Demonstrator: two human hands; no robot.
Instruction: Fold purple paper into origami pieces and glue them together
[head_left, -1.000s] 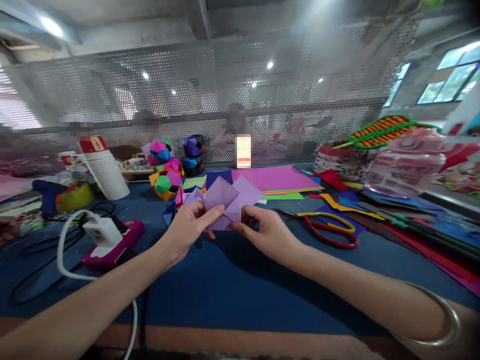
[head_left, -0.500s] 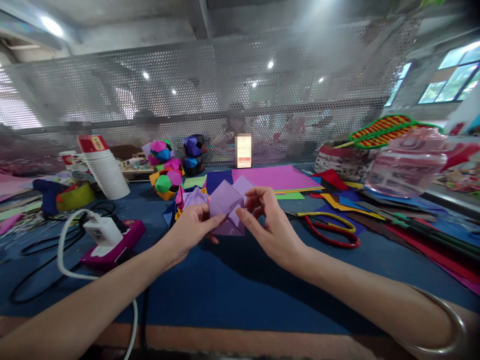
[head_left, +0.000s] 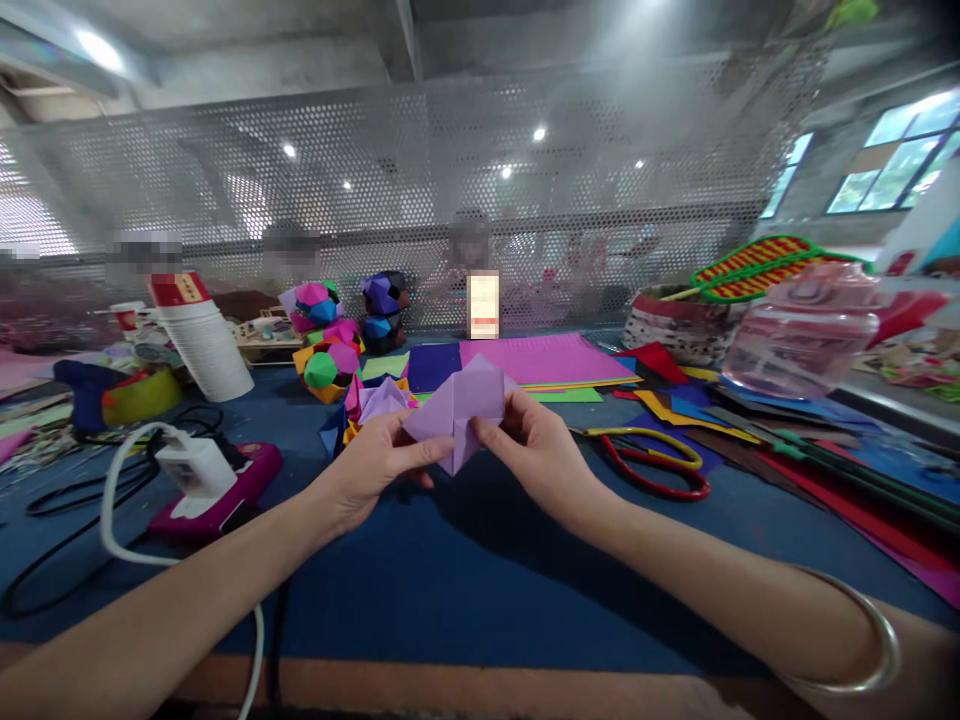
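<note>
Lilac folded paper [head_left: 474,395]: turned since a moment ago, one corner now pointing down. Right hand [head_left: 546,452]: lowered, now pinching the paper's right side.

Readable text: none.
Red cup [head_left: 169,291]: a pale patch with dark marks, too small to read; tops the white cup stack [head_left: 211,358], beyond and left of the left hand [head_left: 367,462].
Lit panel [head_left: 482,298]: pale with a red band, pixelated, letters illegible; beyond the hands, between left hand and right hand [head_left: 547,450].
Pink bottle [head_left: 799,345]: any lettering too blurred to tell; beyond and right of the right hand.
</note>
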